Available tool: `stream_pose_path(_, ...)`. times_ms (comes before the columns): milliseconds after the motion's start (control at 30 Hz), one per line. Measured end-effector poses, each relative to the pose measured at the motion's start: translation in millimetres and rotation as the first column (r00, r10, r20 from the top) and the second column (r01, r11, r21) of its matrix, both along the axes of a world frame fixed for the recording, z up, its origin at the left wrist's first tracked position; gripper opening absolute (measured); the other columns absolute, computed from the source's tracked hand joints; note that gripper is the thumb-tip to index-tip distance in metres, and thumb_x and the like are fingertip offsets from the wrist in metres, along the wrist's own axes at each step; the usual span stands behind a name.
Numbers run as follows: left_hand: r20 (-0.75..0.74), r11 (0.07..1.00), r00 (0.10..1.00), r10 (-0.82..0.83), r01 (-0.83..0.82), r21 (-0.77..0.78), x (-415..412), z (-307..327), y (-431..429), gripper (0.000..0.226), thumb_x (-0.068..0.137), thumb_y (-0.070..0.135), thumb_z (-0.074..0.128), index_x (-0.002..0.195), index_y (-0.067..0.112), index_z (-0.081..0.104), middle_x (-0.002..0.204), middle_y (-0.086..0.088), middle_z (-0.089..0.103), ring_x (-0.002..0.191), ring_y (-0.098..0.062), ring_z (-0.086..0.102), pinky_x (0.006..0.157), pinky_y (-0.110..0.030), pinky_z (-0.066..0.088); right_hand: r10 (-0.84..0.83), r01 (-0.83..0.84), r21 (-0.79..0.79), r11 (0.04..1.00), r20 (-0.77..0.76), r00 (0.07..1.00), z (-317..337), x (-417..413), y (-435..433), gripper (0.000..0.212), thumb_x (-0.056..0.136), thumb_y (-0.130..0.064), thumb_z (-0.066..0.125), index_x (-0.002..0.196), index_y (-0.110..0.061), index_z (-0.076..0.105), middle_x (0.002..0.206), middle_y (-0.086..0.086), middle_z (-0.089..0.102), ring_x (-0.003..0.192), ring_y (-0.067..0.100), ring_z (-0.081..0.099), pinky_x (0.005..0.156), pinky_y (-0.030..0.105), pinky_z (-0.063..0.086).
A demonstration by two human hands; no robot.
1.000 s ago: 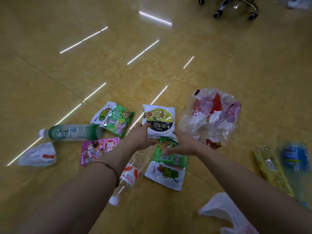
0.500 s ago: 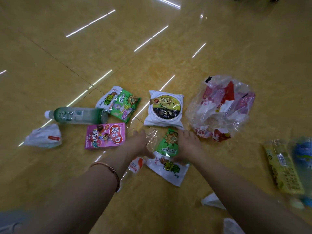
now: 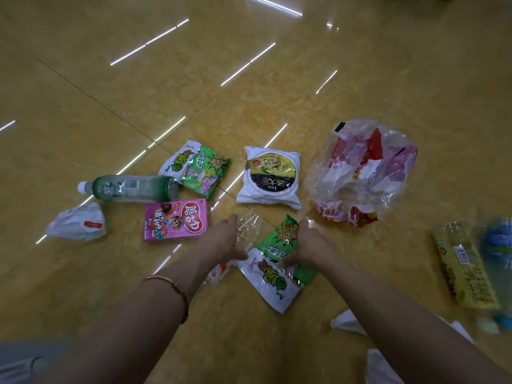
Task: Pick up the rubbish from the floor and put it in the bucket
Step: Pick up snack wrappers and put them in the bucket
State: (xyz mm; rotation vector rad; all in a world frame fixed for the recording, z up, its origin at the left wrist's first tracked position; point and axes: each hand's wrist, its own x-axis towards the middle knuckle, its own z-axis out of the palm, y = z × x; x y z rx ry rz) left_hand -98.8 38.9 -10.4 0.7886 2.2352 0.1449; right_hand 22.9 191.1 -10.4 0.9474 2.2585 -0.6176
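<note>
Glossy yellow floor (image 3: 249,92), littered: my hands are down, left hand (image 3: 225,239) on the clear bottle (image 3: 248,228), right hand (image 3: 311,242) on the green snack packet (image 3: 270,275), grip unreadable; I judge the packet light, crinkly, slippery, best pinched at an edge.

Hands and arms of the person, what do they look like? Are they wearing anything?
No sleeves or gloves show. The left hand has a thin copper-coloured bangle on its wrist, with a small coiled part. The right hand has no bracelet, and I see no rings.
</note>
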Motion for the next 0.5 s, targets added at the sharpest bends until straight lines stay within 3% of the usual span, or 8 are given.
stream_pose_path(100,0.006,0.999,1.0,0.02,-0.02,0.043,1,2,-4,0.101,0.073,0.036,0.077,0.147,0.015,0.011,0.129,-0.018,0.052,0.11,-0.032,0.056,0.09,-0.042,0.049,-0.042,0.042,0.0,0.999,-0.039,0.998,1,0,0,0.108,0.064,-0.053,0.08,0.142,-0.008,0.021,0.128,0.011,0.055,0.115,0.029,0.055,0.09,0.041,0.049)
stream_pose_path(200,0.074,0.982,0.992,0.107,-0.117,0.147,-1,14,-7,0.1,0.074,0.035,0.076,0.148,0.018,0.011,0.12,-0.018,0.058,0.106,-0.031,0.06,0.089,-0.04,0.05,-0.151,0.138,-0.095,0.986,-0.151,0.977,11,1,4,0.08,0.071,-0.058,0.071,0.127,-0.009,0.042,0.114,0.008,0.06,0.102,0.025,0.059,0.085,0.037,0.051)
stream_pose_path(267,0.11,0.952,0.978,0.18,-0.201,0.229,-7,36,-8,0.097,0.076,0.034,0.075,0.148,0.018,0.012,0.123,-0.018,0.057,0.104,-0.031,0.061,0.087,-0.039,0.051,-0.238,0.197,-0.173,0.965,-0.259,0.936,34,3,11,0.068,0.08,-0.048,0.067,0.131,-0.011,0.042,0.116,0.009,0.06,0.099,0.025,0.059,0.083,0.035,0.049)
stream_pose_path(367,0.14,0.903,0.955,0.261,-0.293,0.315,-9,86,-10,0.089,0.078,0.033,0.072,0.146,0.021,0.016,0.128,-0.018,0.053,0.087,-0.025,0.063,0.072,-0.035,0.053,-0.342,0.261,-0.25,0.932,-0.37,0.864,84,8,20,0.06,0.087,-0.04,0.063,0.133,-0.008,0.041,0.124,0.013,0.059,0.099,0.024,0.058,0.08,0.033,0.046)
stream_pose_path(433,0.167,0.868,0.939,0.302,-0.343,0.359,-5,126,-13,0.084,0.078,0.03,0.072,0.143,0.023,0.02,0.121,-0.014,0.052,0.076,-0.019,0.06,0.058,-0.026,0.05,-0.414,0.309,-0.302,0.902,-0.402,0.817,125,7,20,0.068,0.085,-0.037,0.067,0.137,-0.006,0.036,0.128,0.013,0.056,0.111,0.028,0.057,0.088,0.037,0.048)
stream_pose_path(500,0.199,0.835,0.921,0.336,-0.389,0.389,0,171,-16,0.082,0.076,0.029,0.073,0.142,0.024,0.024,0.116,-0.01,0.051,0.077,-0.018,0.058,0.054,-0.023,0.045,-0.494,0.344,-0.384,0.857,-0.422,0.76,170,4,17,0.069,0.083,-0.032,0.071,0.136,-0.005,0.036,0.129,0.011,0.054,0.114,0.027,0.055,0.092,0.036,0.046)
